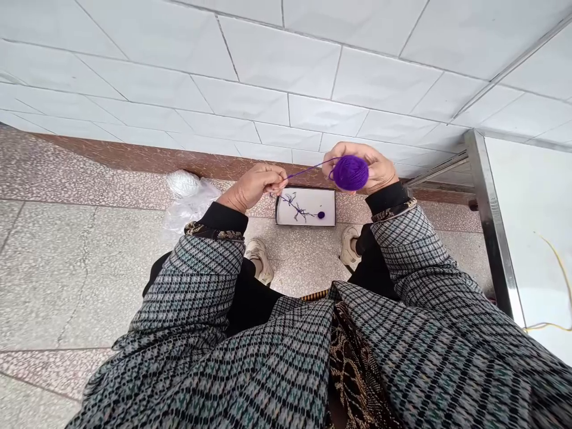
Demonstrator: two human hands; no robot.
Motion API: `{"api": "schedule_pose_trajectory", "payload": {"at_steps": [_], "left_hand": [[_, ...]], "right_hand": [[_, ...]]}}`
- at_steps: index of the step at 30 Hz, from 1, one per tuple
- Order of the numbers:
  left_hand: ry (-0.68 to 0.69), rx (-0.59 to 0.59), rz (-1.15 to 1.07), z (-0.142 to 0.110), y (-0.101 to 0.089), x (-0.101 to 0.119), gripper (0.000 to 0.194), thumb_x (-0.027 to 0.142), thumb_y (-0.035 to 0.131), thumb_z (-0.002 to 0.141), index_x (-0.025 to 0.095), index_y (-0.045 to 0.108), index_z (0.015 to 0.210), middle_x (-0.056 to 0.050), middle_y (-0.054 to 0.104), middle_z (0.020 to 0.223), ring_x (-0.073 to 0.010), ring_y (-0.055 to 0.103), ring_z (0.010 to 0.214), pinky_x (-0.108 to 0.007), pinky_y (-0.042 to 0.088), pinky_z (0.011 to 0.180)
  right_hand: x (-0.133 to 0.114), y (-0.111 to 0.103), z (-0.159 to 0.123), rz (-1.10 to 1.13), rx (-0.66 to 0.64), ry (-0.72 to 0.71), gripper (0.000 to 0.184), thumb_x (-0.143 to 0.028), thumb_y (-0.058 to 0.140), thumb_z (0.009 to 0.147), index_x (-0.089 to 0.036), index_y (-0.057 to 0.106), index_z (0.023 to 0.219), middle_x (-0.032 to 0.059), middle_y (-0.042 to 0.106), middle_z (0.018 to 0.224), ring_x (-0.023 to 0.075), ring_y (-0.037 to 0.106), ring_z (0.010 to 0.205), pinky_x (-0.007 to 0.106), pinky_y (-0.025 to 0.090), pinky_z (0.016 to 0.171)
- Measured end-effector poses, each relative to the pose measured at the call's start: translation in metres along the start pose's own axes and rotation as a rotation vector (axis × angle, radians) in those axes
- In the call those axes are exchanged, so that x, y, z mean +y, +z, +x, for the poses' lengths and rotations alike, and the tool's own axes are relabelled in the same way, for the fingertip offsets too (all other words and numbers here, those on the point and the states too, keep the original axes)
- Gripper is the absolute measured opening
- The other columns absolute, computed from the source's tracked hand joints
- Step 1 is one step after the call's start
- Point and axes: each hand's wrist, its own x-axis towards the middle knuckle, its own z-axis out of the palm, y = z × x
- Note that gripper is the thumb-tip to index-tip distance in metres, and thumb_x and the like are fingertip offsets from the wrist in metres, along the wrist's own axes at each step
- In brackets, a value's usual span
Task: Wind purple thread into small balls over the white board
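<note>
A ball of purple yarn (351,173) rests in my right hand (378,165), whose fingers curl around its far side. From the ball a single taut strand of yarn (308,170) runs leftward to my left hand (261,183). That hand is closed, pinching the strand between thumb and fingers. Below and between both hands, on the floor, lies a shallow box (305,189) with a dark rim and a white inside. Inside it show a dark branching pattern (298,210) and a small dark purple round spot (321,215); whether these are printed or loose I cannot tell.
A ball of white yarn (184,183) and a clear plastic bag (190,205) lie on the speckled floor at left. White wall tiles (250,101) rise in front. A metal-edged white table (536,238) with a yellow cord (560,268) stands at right. My shoes (260,260) flank the box.
</note>
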Motion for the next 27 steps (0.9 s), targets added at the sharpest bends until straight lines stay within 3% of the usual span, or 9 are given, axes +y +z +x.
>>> {"api": "schedule_pose_trajectory", "payload": {"at_steps": [2, 4, 8, 10, 14, 19, 22, 25, 27], "left_hand": [[0.005, 0.02, -0.037, -0.002, 0.0, -0.001, 0.017, 0.029, 0.065, 0.069, 0.016, 0.063, 0.059, 0.001, 0.042, 0.051, -0.0076, 0.033, 0.046, -0.025, 0.028, 0.05], [0.001, 0.067, -0.053, -0.003, 0.002, -0.002, 0.015, 0.029, 0.066, 0.069, 0.016, 0.067, 0.062, 0.003, 0.041, 0.049, -0.0075, 0.031, 0.045, -0.025, 0.03, 0.051], [-0.024, 0.058, 0.001, -0.004, 0.008, -0.002, 0.017, 0.029, 0.065, 0.068, 0.017, 0.062, 0.057, 0.002, 0.042, 0.049, -0.0081, 0.031, 0.046, -0.025, 0.027, 0.05], [-0.03, -0.03, 0.066, -0.004, 0.01, -0.002, 0.021, 0.03, 0.064, 0.069, 0.018, 0.059, 0.053, 0.0, 0.047, 0.052, -0.0091, 0.035, 0.048, -0.026, 0.028, 0.052], [-0.025, -0.202, 0.142, -0.007, 0.01, 0.0, 0.02, 0.029, 0.061, 0.071, 0.018, 0.061, 0.054, -0.002, 0.053, 0.056, -0.0122, 0.043, 0.054, -0.028, 0.034, 0.057], [0.001, -0.361, 0.156, -0.01, 0.009, 0.002, 0.024, 0.03, 0.064, 0.075, 0.019, 0.061, 0.054, -0.003, 0.055, 0.057, -0.0149, 0.046, 0.057, -0.031, 0.037, 0.061], [0.016, -0.385, 0.11, -0.012, 0.01, 0.005, 0.024, 0.031, 0.068, 0.075, 0.018, 0.065, 0.055, -0.004, 0.056, 0.056, -0.0159, 0.048, 0.056, -0.032, 0.037, 0.06], [0.078, -0.248, -0.057, -0.013, 0.011, 0.007, 0.028, 0.034, 0.073, 0.071, 0.018, 0.062, 0.05, -0.005, 0.052, 0.053, -0.0166, 0.05, 0.055, -0.033, 0.039, 0.06], [0.093, -0.149, -0.172, -0.013, 0.011, 0.007, 0.033, 0.035, 0.076, 0.069, 0.019, 0.058, 0.046, -0.003, 0.046, 0.05, -0.015, 0.046, 0.052, -0.033, 0.039, 0.057]], "right_hand": [[-0.005, 0.001, 0.004, -0.024, 0.155, -0.038, 0.083, -0.061, 0.092, 0.065, -0.018, 0.051, 0.123, 0.0053, 0.064, 0.106, 0.0087, 0.055, 0.074, 0.017, 0.044, 0.053], [-0.009, 0.002, 0.011, -0.079, 0.388, -0.098, 0.08, -0.065, 0.088, 0.063, -0.022, 0.05, 0.119, 0.0037, 0.063, 0.109, 0.0095, 0.053, 0.077, 0.021, 0.048, 0.059], [-0.006, -0.001, 0.027, -0.212, 0.797, -0.222, 0.061, -0.067, 0.077, 0.075, -0.024, 0.052, 0.11, 0.005, 0.06, 0.116, 0.0172, 0.06, 0.108, 0.033, 0.058, 0.098], [-0.002, -0.006, 0.031, -0.292, 0.874, -0.21, 0.058, -0.069, 0.075, 0.08, -0.023, 0.053, 0.108, 0.0069, 0.06, 0.115, 0.02, 0.062, 0.114, 0.037, 0.059, 0.101], [0.001, -0.018, 0.032, -0.492, 0.915, -0.108, 0.059, -0.078, 0.063, 0.088, -0.022, 0.055, 0.106, 0.0082, 0.059, 0.11, 0.0229, 0.065, 0.114, 0.035, 0.062, 0.086], [0.006, -0.024, 0.029, -0.632, 1.02, -0.046, 0.038, -0.056, 0.064, 0.096, -0.022, 0.056, 0.111, 0.0061, 0.059, 0.108, 0.0192, 0.065, 0.1, 0.033, 0.06, 0.084], [0.012, -0.015, 0.026, -0.946, 0.891, 0.217, 0.031, -0.026, 0.072, 0.087, -0.019, 0.059, 0.114, 0.0071, 0.061, 0.11, 0.0188, 0.061, 0.095, 0.034, 0.056, 0.087], [0.011, 0.0, 0.023, -1.121, 0.316, 0.615, 0.035, -0.008, 0.073, 0.073, -0.016, 0.066, 0.106, 0.0063, 0.066, 0.105, 0.0188, 0.059, 0.091, 0.034, 0.052, 0.088], [0.004, 0.009, 0.022, -1.012, -0.079, 0.722, 0.037, -0.009, 0.073, 0.073, -0.016, 0.069, 0.109, 0.0039, 0.068, 0.1, 0.0176, 0.059, 0.087, 0.032, 0.05, 0.085]]}}
